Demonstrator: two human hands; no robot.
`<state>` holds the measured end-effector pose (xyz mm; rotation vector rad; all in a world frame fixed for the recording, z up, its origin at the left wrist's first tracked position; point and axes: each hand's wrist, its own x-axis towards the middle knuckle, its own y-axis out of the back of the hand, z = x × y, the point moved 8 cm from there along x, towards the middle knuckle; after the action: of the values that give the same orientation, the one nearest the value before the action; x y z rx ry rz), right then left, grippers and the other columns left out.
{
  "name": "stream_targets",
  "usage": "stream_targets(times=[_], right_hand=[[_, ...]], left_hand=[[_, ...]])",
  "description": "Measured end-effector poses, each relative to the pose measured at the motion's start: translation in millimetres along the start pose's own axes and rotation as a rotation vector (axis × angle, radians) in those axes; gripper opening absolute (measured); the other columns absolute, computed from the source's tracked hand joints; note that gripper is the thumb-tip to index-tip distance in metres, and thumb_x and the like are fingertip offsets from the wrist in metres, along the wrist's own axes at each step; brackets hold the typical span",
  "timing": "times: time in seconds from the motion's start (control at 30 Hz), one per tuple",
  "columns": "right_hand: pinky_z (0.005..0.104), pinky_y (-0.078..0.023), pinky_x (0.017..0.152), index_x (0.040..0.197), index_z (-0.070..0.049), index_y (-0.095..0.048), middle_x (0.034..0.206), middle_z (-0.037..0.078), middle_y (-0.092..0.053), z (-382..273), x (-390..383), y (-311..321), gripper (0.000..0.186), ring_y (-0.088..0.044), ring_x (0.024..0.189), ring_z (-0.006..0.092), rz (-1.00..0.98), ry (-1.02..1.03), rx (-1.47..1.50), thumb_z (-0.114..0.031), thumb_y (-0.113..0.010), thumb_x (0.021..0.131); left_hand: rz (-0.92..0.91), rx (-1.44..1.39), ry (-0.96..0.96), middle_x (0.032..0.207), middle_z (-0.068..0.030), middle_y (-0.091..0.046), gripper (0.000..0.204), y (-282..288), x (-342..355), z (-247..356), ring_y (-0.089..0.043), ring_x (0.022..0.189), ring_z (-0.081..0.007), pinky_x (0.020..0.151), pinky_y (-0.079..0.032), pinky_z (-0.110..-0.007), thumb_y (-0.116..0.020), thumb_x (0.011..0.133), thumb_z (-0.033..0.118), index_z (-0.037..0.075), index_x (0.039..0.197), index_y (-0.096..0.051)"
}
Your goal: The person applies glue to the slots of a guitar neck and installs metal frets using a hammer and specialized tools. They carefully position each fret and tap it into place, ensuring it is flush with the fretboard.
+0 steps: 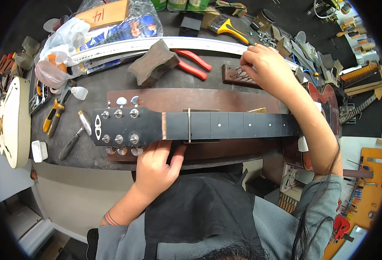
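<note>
A guitar neck [235,125] with a dark fretboard and pale dot inlays lies across the bench. At its left end is a black headstock [126,126] with silver tuning machines. Bare wood shows in the nut slot [164,125], and a thin metal strip [189,125] crosses the fretboard. My left hand [157,167] grips the neck's near edge beside the headstock, some fingertips hidden. Beyond the neck, my right hand [267,65] has its fingers curled in over a small wooden block [232,74] holding several thin metal pins. Whatever it pinches is too small to make out.
Red-handled pliers [193,65] lie beside a dark shaped block [153,63]. Behind them runs a long white ruler [178,42]. A hammer [76,134] and yellow-handled pliers [54,116] lie left of the headstock. A yellow-handled brush [227,29] is at the back.
</note>
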<state>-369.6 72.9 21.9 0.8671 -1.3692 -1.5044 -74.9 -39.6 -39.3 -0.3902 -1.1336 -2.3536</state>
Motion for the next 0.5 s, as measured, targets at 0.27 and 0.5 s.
stream_targets(times=[0.27, 0.5], right_hand=[[0.0441, -0.049, 0.091, 0.094, -0.007, -0.065, 0.096, 0.008, -0.067, -2, 1, -3, 0.009, -0.065, 0.100, 0.0298, 0.036, 0.080, -0.076, -0.016, -0.068, 0.093], [0.0442, -0.049, 0.088, 0.095, -0.005, -0.065, 0.096, 0.010, -0.068, -25, -42, 84, 0.009, -0.064, 0.094, 0.0320, 0.343, 0.002, 0.179, -0.007, -0.072, 0.090]], left_hand=[[0.065, -0.035, -0.024, 0.095, -0.0212, -0.073, 0.036, 10, -7, 0, -0.072, 0.080, -0.0362, 0.067, -0.057, -0.042, -0.080, 0.083, 0.003, -0.006, 0.116, -0.068], [0.247, -0.051, -0.221, 0.099, -0.0162, -0.074, 0.037, 32, -29, 8, -0.072, 0.078, -0.0316, 0.067, -0.058, -0.038, -0.080, 0.080, -0.003, -0.001, 0.116, -0.070]])
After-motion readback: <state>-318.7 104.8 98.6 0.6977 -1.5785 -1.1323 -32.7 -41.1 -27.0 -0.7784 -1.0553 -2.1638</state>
